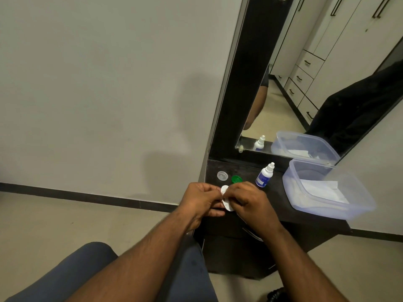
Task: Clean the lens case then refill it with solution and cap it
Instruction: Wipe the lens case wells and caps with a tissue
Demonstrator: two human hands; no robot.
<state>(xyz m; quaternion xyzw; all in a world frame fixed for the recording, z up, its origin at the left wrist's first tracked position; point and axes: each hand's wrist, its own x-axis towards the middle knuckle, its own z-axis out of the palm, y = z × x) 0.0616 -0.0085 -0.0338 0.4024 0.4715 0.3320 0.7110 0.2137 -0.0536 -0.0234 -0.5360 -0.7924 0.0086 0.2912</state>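
Observation:
My left hand [201,199] and my right hand [246,198] meet over the front left of a dark vanity top [277,199]. Between their curled fingers they hold a white lens case [225,198], mostly hidden by the fingers. Just behind the hands a green cap [236,179] and a clear cap [222,175] lie on the vanity top. A small white solution bottle [265,175] with a blue label stands upright to the right of the caps, its cap on.
A clear plastic tub [327,190] holding white tissue stands on the right of the vanity top. A tall mirror [327,73] rises behind it. A grey wall is to the left, with beige floor below. My knee in dark trousers [87,269] is at the bottom left.

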